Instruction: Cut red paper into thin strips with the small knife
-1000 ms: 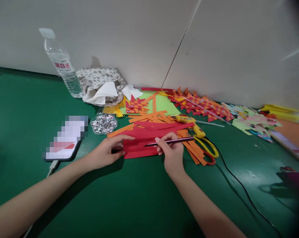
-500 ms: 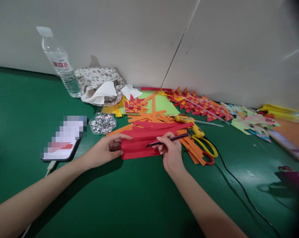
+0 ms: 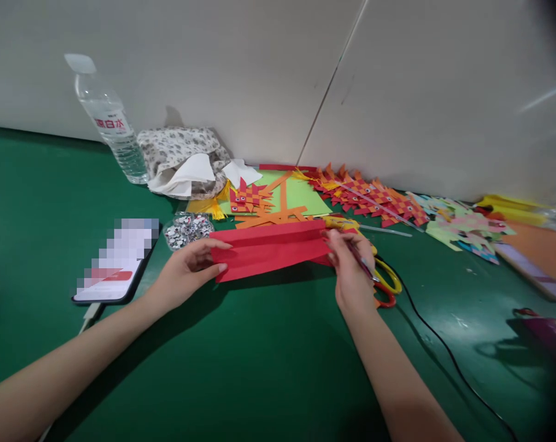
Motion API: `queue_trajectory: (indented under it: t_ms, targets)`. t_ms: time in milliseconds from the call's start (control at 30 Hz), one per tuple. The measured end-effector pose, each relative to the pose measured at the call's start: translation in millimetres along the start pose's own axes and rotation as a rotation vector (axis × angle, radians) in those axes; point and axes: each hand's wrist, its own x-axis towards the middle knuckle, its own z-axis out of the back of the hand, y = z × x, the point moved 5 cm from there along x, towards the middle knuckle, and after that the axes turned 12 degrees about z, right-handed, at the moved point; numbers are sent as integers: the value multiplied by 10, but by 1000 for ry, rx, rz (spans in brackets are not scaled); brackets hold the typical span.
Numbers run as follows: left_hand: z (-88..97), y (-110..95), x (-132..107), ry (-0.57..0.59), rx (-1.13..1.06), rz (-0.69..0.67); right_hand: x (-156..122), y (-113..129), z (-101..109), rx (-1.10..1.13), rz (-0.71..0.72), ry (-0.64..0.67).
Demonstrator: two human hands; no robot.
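Pinching red paper [image 3: 271, 252]: left hand [image 3: 190, 270], right hand [image 3: 354, 282] with pen [image 3: 362, 264]. Scissors [image 3: 399, 283], glue gun [image 3: 336, 222] beside right.

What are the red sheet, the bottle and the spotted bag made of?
Red sheet: probably matt paper or thin card, with crisp edges and no shine. Bottle: likely clear, glossy plastic; it's see-through and ridged. Spotted bag: looks like soft, dull cloth because it sags and wrinkles.

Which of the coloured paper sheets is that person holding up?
The red sheet stretched between the left hand and the right hand; the green sheet and the orange sheet lie apart from both hands.
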Motion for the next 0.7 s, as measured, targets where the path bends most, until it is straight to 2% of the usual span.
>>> queue_trajectory:
  t_ms: [100,200,433,700]
  targets:
    - [2,-23,-12,-24,27,23,-24,-58,-26,2,26,28]
    - [4,-17,-6,-32,60,80,-8,-75,-19,65,61,2]
    - [41,60,44,6,-108,218,44,-11,-16,173,102,-14]
    - [42,6,0,-78,81,147,11,152,-69,56,242,134]
